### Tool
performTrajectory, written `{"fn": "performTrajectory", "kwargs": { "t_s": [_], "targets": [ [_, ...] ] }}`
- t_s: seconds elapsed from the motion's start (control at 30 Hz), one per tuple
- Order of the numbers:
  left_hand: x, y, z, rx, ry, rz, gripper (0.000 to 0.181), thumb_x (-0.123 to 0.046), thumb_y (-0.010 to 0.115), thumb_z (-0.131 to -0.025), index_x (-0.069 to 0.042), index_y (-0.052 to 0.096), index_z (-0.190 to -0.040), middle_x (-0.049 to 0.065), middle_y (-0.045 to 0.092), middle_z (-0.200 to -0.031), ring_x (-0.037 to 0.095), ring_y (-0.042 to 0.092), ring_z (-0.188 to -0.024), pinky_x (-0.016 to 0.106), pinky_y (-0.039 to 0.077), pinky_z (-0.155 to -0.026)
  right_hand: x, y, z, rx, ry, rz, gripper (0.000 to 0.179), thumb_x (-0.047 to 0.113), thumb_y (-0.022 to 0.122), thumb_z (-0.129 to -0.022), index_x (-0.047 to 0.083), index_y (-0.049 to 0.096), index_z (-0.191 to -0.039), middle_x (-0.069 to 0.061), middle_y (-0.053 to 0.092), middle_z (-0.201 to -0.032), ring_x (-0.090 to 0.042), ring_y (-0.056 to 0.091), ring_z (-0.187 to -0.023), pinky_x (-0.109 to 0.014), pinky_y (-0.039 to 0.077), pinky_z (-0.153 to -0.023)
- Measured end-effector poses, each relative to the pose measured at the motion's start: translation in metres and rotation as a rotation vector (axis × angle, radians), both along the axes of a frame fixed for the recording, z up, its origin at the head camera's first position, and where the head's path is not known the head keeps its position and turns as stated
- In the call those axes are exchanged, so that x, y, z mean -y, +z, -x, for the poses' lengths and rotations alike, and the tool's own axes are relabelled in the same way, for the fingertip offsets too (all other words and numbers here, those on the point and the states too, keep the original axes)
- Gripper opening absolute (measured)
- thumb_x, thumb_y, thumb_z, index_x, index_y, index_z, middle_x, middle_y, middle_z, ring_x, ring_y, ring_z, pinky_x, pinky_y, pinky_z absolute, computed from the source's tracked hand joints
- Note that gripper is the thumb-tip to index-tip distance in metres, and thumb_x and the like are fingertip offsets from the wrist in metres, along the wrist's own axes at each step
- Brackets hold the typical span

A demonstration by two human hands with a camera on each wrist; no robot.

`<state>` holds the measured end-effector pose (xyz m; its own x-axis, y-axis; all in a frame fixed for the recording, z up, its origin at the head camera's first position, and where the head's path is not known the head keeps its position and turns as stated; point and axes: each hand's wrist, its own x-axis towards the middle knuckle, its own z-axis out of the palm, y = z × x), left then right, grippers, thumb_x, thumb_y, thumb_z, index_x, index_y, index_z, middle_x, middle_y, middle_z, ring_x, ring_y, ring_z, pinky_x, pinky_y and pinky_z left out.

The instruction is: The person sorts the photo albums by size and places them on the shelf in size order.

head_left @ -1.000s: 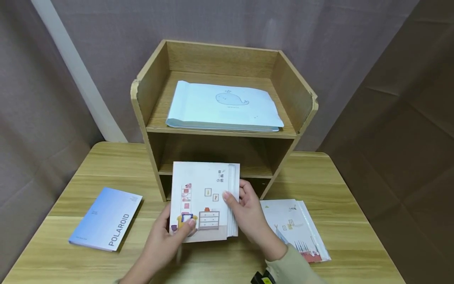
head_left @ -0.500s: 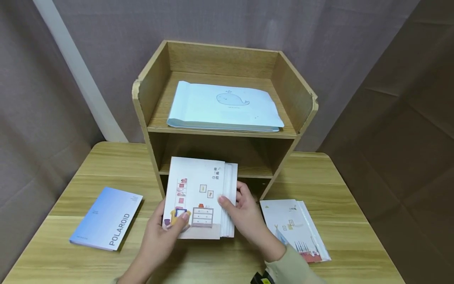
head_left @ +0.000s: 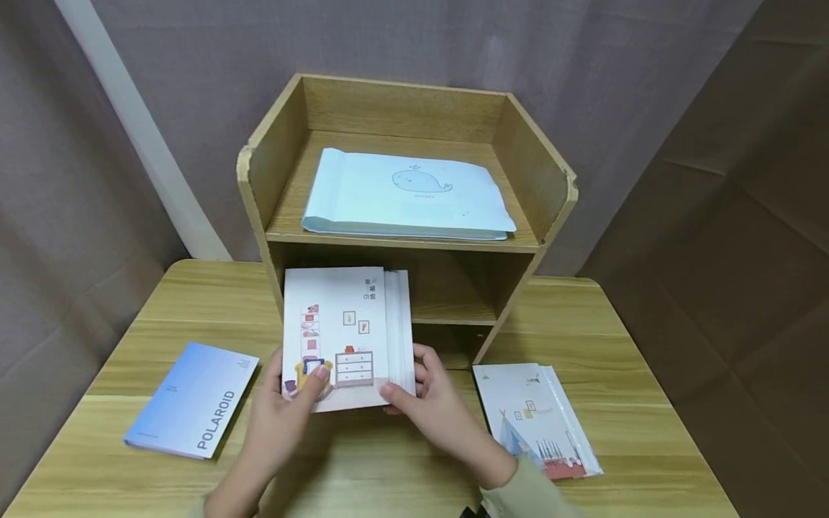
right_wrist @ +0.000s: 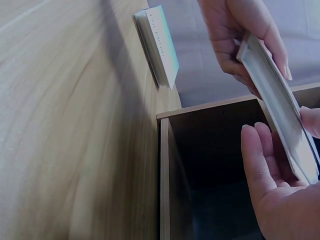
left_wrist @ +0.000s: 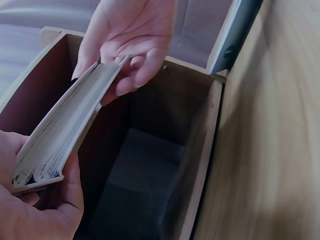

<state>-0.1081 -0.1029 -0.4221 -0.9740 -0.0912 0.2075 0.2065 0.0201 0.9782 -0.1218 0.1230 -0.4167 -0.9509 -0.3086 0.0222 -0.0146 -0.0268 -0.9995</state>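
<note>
Both hands hold a white photo album (head_left: 343, 338) with a drawn dresser and armchair on its cover, up in front of the wooden shelf's middle opening. My left hand (head_left: 285, 403) grips its lower left corner, thumb on the cover and fingers beneath. At the lower right, my right hand (head_left: 434, 410) pinches the spine side, thumb on top and fingers behind. The left wrist view shows the album (left_wrist: 65, 125) edge-on, its page edges between two covers. In the right wrist view the album (right_wrist: 280, 105) is tilted, a hand at each end.
The wooden shelf (head_left: 404, 246) stands at the table's back, a whale-cover album (head_left: 408, 194) lying on its top level. A blue POLAROID album (head_left: 194, 399) lies on the table (head_left: 103, 381) at left. Another white illustrated album (head_left: 534, 417) lies at right.
Both hands have carried the white album up and to the left, closer to the shelf's middle opening. The albums on the table and on the shelf's top have stayed in place.
</note>
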Motion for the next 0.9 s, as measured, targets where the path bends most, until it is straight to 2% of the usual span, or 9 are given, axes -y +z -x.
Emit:
{"fn": "performTrajectory", "kwargs": {
  "t_s": [0.13, 0.2, 0.5, 0.7, 0.9],
  "targets": [
    [0.002, 0.003, 0.006, -0.024, 0.034, 0.004, 0.042, -0.012, 0.070, -0.090, -0.012, 0.054, -0.130, 0.011, 0.066, -0.102, 0.020, 0.066, -0.081, 0.029, 0.058, -0.065, 0.001, -0.002, -0.003, 0.020, 0.025, 0.018, 0.064, 0.007, 0.072, -0.087, 0.008, 0.033, -0.137, -0.020, 0.063, -0.110, -0.034, 0.067, -0.089, -0.044, 0.058, -0.075],
    [0.003, 0.004, 0.008, -0.023, 0.031, -0.003, 0.042, -0.012, 0.069, -0.091, -0.011, 0.054, -0.130, 0.011, 0.065, -0.103, 0.020, 0.066, -0.082, 0.029, 0.058, -0.066, 0.002, -0.002, -0.004, 0.021, 0.031, 0.013, 0.065, 0.007, 0.073, -0.086, 0.009, 0.033, -0.138, -0.019, 0.064, -0.109, -0.032, 0.067, -0.088, -0.044, 0.058, -0.075],
    [0.004, 0.009, 0.016, 0.060, 0.047, 0.037, 0.041, -0.020, 0.069, -0.092, -0.011, 0.054, -0.129, 0.011, 0.065, -0.101, 0.017, 0.063, -0.081, 0.025, 0.055, -0.065, 0.002, 0.000, -0.004, 0.018, 0.021, 0.000, 0.063, 0.008, 0.072, -0.088, 0.009, 0.033, -0.138, -0.019, 0.064, -0.106, -0.034, 0.066, -0.089, -0.044, 0.058, -0.075],
    [0.008, 0.017, 0.013, 0.104, -0.022, -0.008, 0.051, -0.021, 0.067, -0.093, -0.011, 0.045, -0.138, 0.012, 0.060, -0.115, 0.020, 0.063, -0.095, 0.026, 0.056, -0.075, 0.005, 0.004, -0.002, 0.023, 0.004, -0.012, 0.062, 0.011, 0.072, -0.088, 0.006, 0.034, -0.137, -0.018, 0.064, -0.107, -0.033, 0.066, -0.087, -0.043, 0.058, -0.074],
    [0.010, 0.020, 0.012, 0.083, -0.055, -0.032, 0.055, -0.019, 0.067, -0.093, -0.010, 0.042, -0.141, 0.013, 0.059, -0.122, 0.021, 0.063, -0.103, 0.027, 0.054, -0.083, 0.006, 0.008, 0.000, 0.015, 0.013, 0.000, 0.060, 0.011, 0.071, -0.089, 0.004, 0.035, -0.137, -0.020, 0.064, -0.106, -0.034, 0.066, -0.087, -0.043, 0.058, -0.074]
  ]
}}
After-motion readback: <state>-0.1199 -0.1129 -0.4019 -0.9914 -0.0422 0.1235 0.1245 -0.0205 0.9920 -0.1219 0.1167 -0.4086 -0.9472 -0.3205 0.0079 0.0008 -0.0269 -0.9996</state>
